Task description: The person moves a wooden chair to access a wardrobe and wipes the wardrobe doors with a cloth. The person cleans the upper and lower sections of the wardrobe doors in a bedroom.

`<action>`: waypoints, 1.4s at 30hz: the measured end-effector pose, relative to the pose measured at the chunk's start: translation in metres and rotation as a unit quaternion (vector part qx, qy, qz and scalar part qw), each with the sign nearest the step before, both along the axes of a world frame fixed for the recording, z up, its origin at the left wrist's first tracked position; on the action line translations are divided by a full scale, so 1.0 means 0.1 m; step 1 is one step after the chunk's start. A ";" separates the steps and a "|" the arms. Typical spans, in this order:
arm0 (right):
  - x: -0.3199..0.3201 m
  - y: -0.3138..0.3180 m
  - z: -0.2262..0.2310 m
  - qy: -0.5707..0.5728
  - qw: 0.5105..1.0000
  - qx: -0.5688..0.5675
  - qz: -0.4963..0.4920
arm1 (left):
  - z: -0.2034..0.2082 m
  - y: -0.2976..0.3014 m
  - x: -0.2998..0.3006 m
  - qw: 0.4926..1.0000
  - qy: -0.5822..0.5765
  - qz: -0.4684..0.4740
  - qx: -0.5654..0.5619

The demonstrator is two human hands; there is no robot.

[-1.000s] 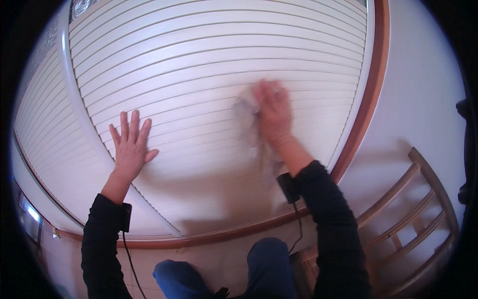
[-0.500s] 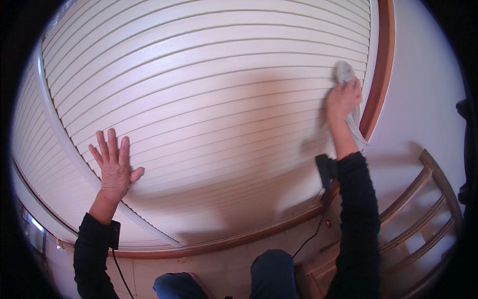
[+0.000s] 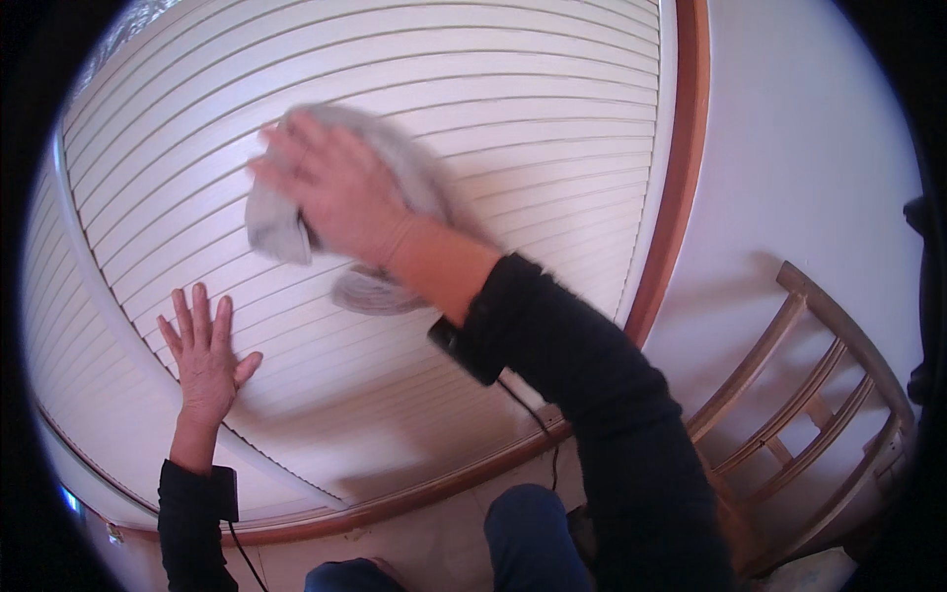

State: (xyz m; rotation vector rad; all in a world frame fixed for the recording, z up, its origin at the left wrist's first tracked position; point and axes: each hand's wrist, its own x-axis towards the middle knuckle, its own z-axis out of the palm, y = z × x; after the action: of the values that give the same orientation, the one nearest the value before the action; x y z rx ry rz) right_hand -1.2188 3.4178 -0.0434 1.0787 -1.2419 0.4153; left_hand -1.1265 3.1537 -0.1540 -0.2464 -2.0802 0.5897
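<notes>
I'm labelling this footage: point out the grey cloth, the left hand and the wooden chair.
Grey cloth [image 3: 275, 223]: head view, on its lower left flap.
Left hand [image 3: 206, 371]: head view, on its back.
Wooden chair [image 3: 840, 317]: head view, on the backrest's outer rail.

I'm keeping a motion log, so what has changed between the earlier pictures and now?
The right hand went to the panel's right edge, then swung far left across the slatted panel, taking the grey cloth along. Nothing was visibly picked up or let go. The left hand stayed spread on the panel; the wooden chair stayed at the right.
</notes>
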 end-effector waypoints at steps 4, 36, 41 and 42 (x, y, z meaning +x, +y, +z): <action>-0.46 0.81 0.47 0.066 0.981 -0.121 -0.135 | 0.00 0.01 -0.05 0.998 0.045 -0.024 -0.027; -1.00 3.23 1.29 -0.041 0.907 -0.282 -0.311 | 0.05 0.02 -0.02 0.999 0.027 0.006 -0.046; -1.18 3.47 0.89 -0.036 0.898 -0.248 -0.362 | 0.05 0.04 -0.07 0.997 0.047 -0.018 -0.054; -1.23 3.55 0.78 -0.039 0.898 -0.244 -0.364 | 0.06 0.04 -0.08 0.996 0.056 -0.031 -0.061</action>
State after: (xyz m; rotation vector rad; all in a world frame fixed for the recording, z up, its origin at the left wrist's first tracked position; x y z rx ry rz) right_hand -1.3417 3.7733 0.0341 0.1314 -1.4122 0.1667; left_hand -1.1342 3.1581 -0.1480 -0.3389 -1.9246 0.6783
